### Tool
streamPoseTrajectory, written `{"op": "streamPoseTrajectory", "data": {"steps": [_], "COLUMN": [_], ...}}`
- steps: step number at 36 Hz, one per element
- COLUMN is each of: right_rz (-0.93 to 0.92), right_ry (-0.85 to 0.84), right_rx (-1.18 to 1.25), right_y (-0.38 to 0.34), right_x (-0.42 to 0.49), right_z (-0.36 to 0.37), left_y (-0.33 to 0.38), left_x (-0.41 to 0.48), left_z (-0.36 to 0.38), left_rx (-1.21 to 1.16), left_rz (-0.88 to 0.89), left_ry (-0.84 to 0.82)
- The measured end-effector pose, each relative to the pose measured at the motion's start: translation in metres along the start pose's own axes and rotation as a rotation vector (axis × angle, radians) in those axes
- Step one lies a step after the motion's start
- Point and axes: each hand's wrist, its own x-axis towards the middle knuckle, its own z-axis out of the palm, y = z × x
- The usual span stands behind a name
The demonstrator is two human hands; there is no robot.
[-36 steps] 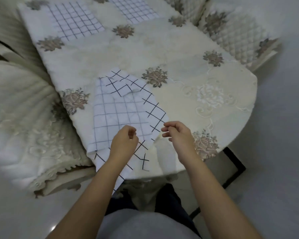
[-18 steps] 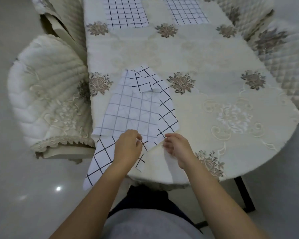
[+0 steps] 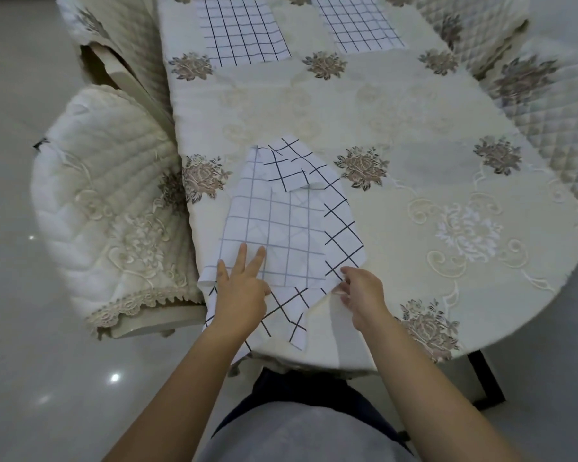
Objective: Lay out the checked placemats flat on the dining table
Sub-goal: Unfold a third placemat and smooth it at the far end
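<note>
Resting hands (image 3: 241,288) on folded placemat (image 3: 281,228)

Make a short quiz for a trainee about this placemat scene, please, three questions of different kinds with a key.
1. True or false: the near placemat already lies flat.
2. How many placemats lie flat at the far end of the table?
3. Which of the two hands rests with spread fingers on the near placemat? A) left hand B) right hand

Key:
1. False: it is folded over itself and hangs over the table edge.
2. Two, the far left placemat and the far right placemat.
3. A; the right hand is at the mat's near right edge.
</note>
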Motion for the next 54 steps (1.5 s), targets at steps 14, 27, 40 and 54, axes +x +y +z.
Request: {"op": "streamPoseTrajectory", "data": {"steps": [14, 27, 40, 54], "right_rz": [-0.063, -0.155, -0.232, -0.244], "right_ry": [-0.11, 0.051, 0.071, -0.049], "right_rx": [0.163, 0.191, 0.226, 0.174], "right_y": [-0.014, -0.043, -0.115, -0.169], "right_x": [-0.004, 0.045, 0.112, 0.194], "right_z": [-0.02, -0.111, -0.235, -0.344], "left_y": [-0.002, 0.016, 0.112, 0.302], "left_x": [0.007, 0.011, 0.041, 0.133], "left_z": [0.004, 0.007, 0.003, 0.014], "left_rx": [-0.069, -0.206, -0.054, -0.798], "left_rz": [-0.036, -0.26, -0.529, -0.376], "left_ry": [0.048, 0.14, 0.254, 0.17]}}
